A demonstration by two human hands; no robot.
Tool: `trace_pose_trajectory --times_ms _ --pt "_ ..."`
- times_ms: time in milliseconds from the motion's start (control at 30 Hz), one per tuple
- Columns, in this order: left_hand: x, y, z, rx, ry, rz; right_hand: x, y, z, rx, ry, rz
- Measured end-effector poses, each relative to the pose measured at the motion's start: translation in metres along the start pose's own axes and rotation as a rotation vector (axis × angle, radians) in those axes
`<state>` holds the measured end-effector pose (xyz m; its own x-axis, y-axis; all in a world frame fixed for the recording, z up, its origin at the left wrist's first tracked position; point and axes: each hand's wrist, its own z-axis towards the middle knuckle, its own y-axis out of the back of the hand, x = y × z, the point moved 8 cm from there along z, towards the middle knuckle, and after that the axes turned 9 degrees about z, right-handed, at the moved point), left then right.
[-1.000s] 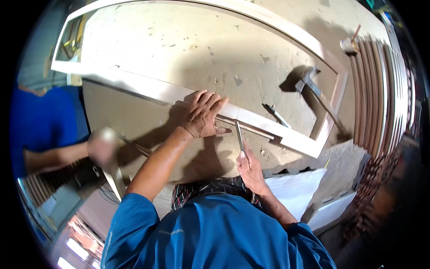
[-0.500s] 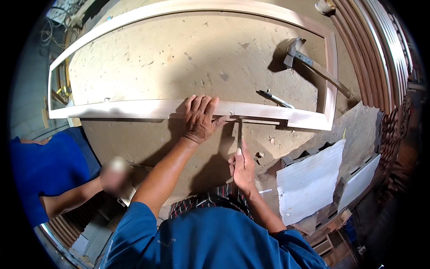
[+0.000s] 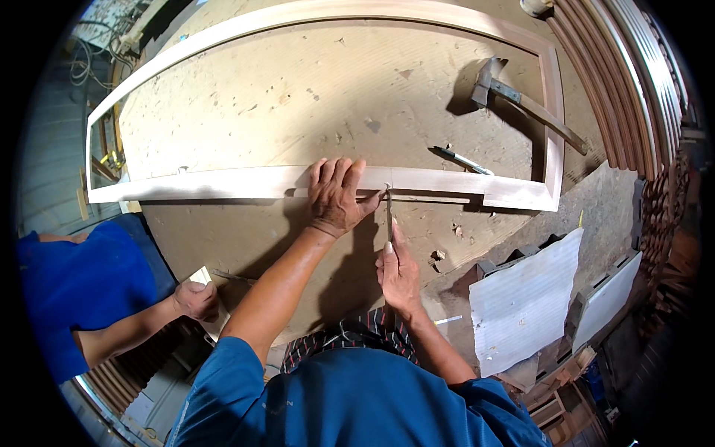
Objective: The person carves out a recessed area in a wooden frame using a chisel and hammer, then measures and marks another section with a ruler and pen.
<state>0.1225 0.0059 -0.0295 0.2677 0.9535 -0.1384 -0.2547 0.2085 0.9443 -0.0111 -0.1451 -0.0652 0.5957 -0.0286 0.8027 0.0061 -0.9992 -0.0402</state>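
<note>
A long pale wooden frame [image 3: 246,181] lies on the work surface. My left hand [image 3: 334,200] presses on its near rail, fingers over the top and thumb along the near edge. In my right hand [image 3: 401,279] is a narrow chisel [image 3: 389,216], held upright in the picture. The chisel's tip meets the rail's near edge beside my left thumb, at the left end of a shallow notch. A small curl of wood shows at the tip. Most of the chisel's handle is hidden by my fingers.
An axe-like hammer [image 3: 514,97] lies across the frame's right end, with a pen [image 3: 463,159] near the rail. Grooved brown strips [image 3: 596,82] are stacked at right. A white sheet [image 3: 525,302] covers blocks. At left, a co-worker's hand [image 3: 197,299] holds a pale wooden piece.
The chisel has moved left along the rail's edge, close to my left thumb, and a shaving has appeared. My left hand keeps its place. The co-worker's hand is now sharp.
</note>
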Motion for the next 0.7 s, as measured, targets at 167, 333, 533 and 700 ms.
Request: trace_pose_trajectory --times_ms 167,333,533,700 --pt "-0.0002 -0.0003 -0.0004 -0.005 0.009 -0.003 0.0016 -0.0069 -0.0033 -0.042 0.002 -0.031" --pt "0.0021 -0.0017 -0.0005 -0.003 0.005 0.003 0.0024 -0.0095 -0.0029 -0.058 0.013 0.024" --pt "0.0023 -0.0029 -0.0003 -0.001 0.012 -0.003 0.0015 -0.0105 -0.0017 -0.063 0.056 -0.034" --pt "0.0029 -0.003 0.0011 0.005 0.019 -0.005 0.0012 -0.011 -0.0011 -0.057 0.053 -0.038"
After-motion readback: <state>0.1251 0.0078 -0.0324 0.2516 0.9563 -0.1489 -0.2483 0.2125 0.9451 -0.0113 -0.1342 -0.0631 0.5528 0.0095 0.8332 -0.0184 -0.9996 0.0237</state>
